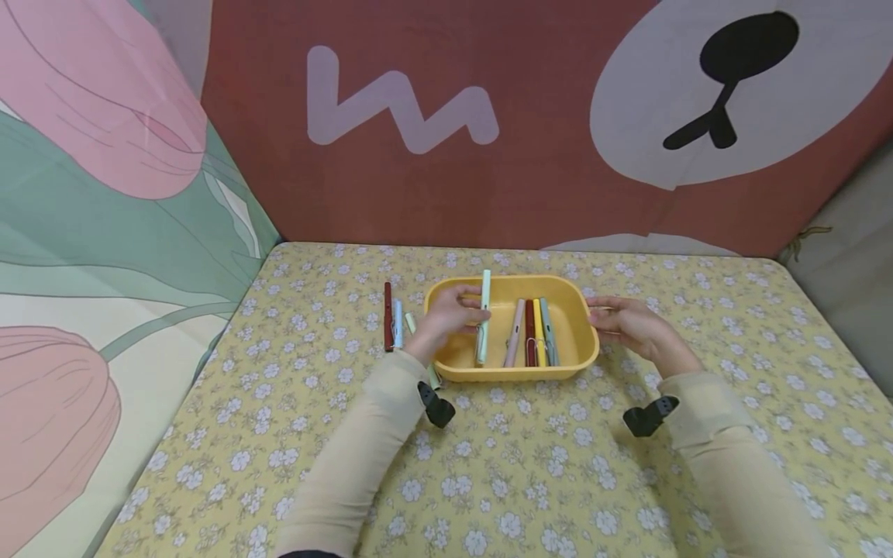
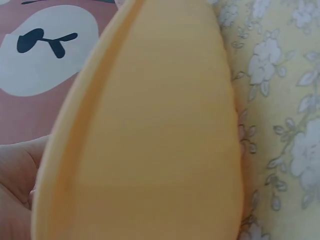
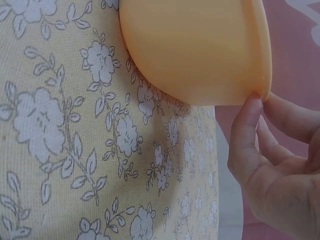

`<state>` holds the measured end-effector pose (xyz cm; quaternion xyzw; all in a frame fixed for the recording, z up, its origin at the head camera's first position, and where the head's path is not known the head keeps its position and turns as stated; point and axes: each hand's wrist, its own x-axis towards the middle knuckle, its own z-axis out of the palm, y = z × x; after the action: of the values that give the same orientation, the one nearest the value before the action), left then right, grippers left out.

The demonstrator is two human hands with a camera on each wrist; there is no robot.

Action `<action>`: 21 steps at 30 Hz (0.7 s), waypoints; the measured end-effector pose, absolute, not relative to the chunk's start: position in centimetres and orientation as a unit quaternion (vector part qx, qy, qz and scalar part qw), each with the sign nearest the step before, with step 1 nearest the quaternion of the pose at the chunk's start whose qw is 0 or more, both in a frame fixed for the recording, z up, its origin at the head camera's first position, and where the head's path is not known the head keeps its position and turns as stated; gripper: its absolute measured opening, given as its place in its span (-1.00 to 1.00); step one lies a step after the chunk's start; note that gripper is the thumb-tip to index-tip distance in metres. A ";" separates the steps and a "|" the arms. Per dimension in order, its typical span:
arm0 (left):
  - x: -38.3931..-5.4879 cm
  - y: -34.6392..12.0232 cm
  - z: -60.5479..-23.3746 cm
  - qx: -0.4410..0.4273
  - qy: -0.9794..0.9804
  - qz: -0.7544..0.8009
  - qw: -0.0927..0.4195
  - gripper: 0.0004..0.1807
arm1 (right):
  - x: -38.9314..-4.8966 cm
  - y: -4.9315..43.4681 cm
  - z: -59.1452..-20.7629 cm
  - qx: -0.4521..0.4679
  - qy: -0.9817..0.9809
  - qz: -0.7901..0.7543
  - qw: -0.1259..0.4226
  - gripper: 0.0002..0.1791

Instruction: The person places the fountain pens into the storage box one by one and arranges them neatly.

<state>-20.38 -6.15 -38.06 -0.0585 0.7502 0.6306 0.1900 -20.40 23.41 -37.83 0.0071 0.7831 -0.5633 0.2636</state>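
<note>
My left hand (image 1: pixel 448 314) is over the left part of a yellow plastic basket (image 1: pixel 516 374), pinching a mint-green pen (image 1: pixel 485 291) that stands nearly upright. At the basket's right end, my right hand (image 1: pixel 633 327) pinches the rim between thumb and fingers, clearly seen in the right wrist view. Inside lie several pens side by side: a pink pen (image 1: pixel 515 333), a dark red pen (image 1: pixel 530 329), a yellow pen (image 1: pixel 539 329) and a grey-blue pen (image 1: pixel 549 329). The basket's outer wall (image 2: pixel 150 120) fills most of the left wrist view, hiding the pen there.
Left of the basket, a dark red pen (image 1: pixel 387 316) and a light blue pen (image 1: pixel 398 322) lie on the flowered tablecloth (image 1: pixel 488 480). A pale green pen (image 1: pixel 410 322) lies close by, partly covered by my left arm. A printed cloth backdrop (image 1: pixel 418 194) rises behind the table.
</note>
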 end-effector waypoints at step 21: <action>-20.0 -4.4 -39.8 -0.087 0.772 0.594 0.209 -0.55 | -20.5 23.5 -37.9 0.006 0.779 -0.568 0.265 -0.33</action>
<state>-20.02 -4.37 -39.77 -0.0868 0.7719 0.5940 0.2093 -20.49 23.52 -37.87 0.0058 0.7789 -0.5683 0.2651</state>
